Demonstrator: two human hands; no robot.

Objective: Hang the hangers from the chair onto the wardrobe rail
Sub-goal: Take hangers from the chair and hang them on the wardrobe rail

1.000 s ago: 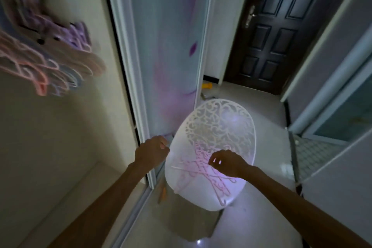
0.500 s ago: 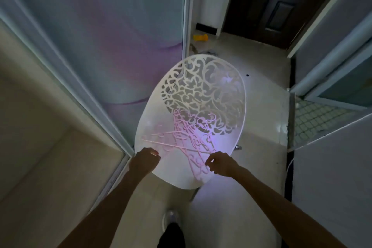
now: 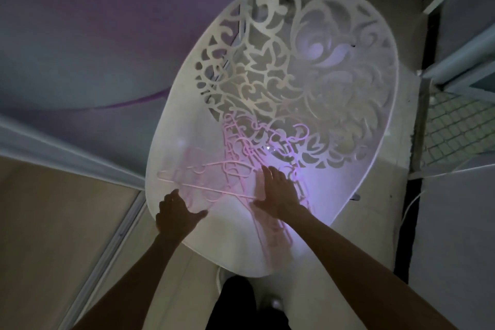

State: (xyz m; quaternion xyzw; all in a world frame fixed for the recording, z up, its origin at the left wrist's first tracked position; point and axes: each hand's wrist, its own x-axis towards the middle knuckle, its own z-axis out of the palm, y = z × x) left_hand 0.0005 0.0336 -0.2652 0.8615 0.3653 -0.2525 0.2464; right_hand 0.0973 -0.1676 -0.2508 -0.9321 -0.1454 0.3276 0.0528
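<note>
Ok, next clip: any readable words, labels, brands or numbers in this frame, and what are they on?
None can be read. The white chair carries only cut-out scrollwork.
The pink hangers under the left hand and right hand show no lettering.
The sliding door has only purple swirls.

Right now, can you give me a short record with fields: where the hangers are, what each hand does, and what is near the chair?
hangers: pink pile lying crossed on the seat of the white chair
left hand: fingers spread, at the seat's near edge by the pile
right hand: fingers straight, on the pile
grip: no hanger lifted yet
beside chair: sliding wardrobe door to its left
</note>
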